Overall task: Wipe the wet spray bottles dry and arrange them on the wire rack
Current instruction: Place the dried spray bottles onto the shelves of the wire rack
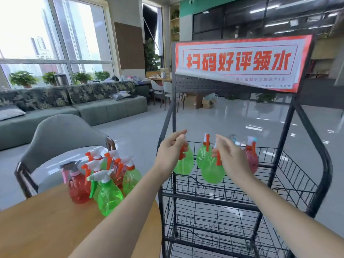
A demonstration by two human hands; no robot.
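A: What fills the right half of the frame?

B: The rack (279,183), black wire with tiered baskets; a red and white sign (240,62) hangs across its top, one lower corner curling loose.

A: And on the left?

B: A wooden table (46,229) in the lower left corner; a grey chair (61,135) behind it; a sofa (93,107) under the windows in the upper left.

A: Where are the bottles?

B: A cluster (104,175) of green and red ones stands on the table's far edge; at centre frame, by the rack's top basket, are three green ones and a red bottle (251,159) right of them.

A: The hands?

B: The left hand (170,153) pinches the trigger head of one green bottle (185,162); the right hand (232,155) grips the head of a second bottle (211,170), its fingers curled; a third bottle (202,153) sits between them, touched by neither hand.
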